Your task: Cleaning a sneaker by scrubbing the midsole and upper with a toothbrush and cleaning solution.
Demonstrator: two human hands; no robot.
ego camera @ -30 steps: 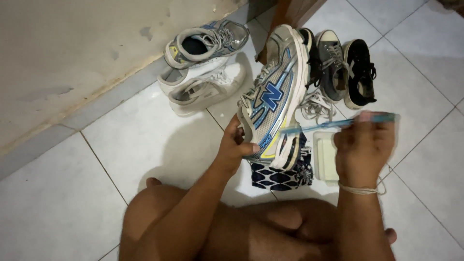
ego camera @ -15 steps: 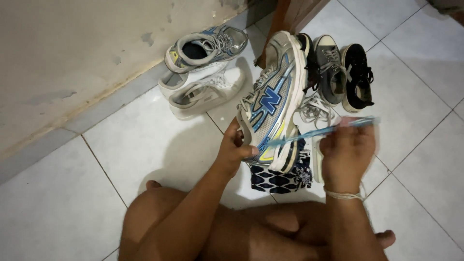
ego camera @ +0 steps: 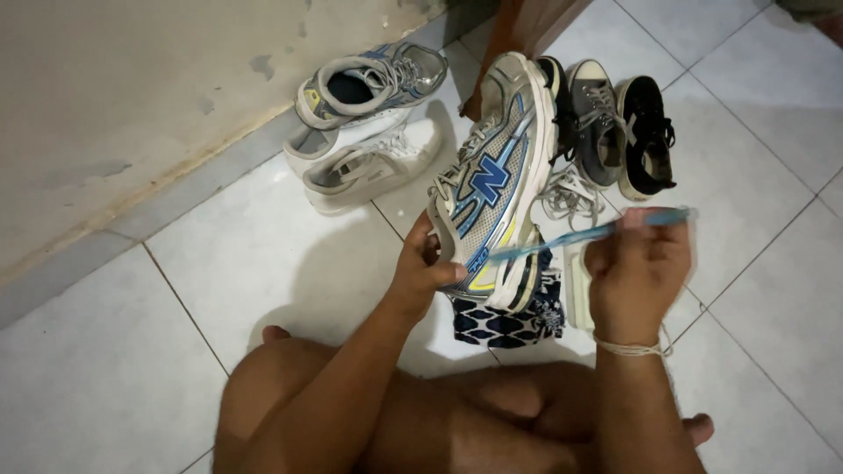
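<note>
left hand (ego camera: 421, 268) gripping upright running shoe (ego camera: 492, 180), right hand (ego camera: 637, 272) holding toothbrush (ego camera: 571, 237) against it

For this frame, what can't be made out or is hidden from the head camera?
- Brush head of the blue toothbrush, head view: too small where it meets the running shoe.
- Right hand: motion-blurred, so the finger grip is unclear.
- Left hand: its fingers are hidden behind the shoe's heel.
- Patterned cloth: mostly covered by the shoe.
- White object beside the cloth: hidden by the right hand.
- Wooden piece: cut off by the top edge.
</note>
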